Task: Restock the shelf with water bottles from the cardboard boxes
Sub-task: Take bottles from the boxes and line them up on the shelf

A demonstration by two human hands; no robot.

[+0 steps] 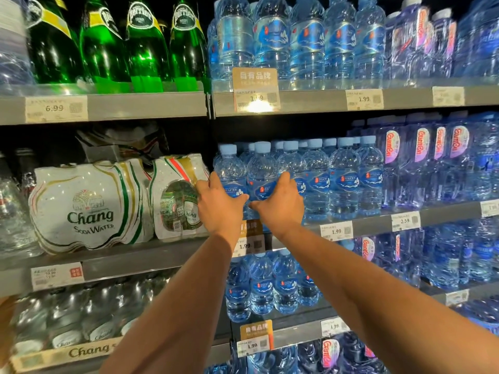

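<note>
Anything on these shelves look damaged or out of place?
Yes: the right-hand Chang soda water pack has its wrap torn open, exposing bottles, and crumpled packaging sits above and behind the packs.

Single wide-angle camera rode on my head, faced forward at grey metal store shelving (pixel 145 105), tilted slightly down. Stood close: shelving within arm's reach, filled whole frame. My forearms (pixel 189 292) crossed frame from bottom edge; left hand (pixel 220 209), right hand (pixel 280 209) sat mid-frame at clear blue-labelled plastic water bottles (pixel 260 174). Shelf lines bowed near borders.
</note>
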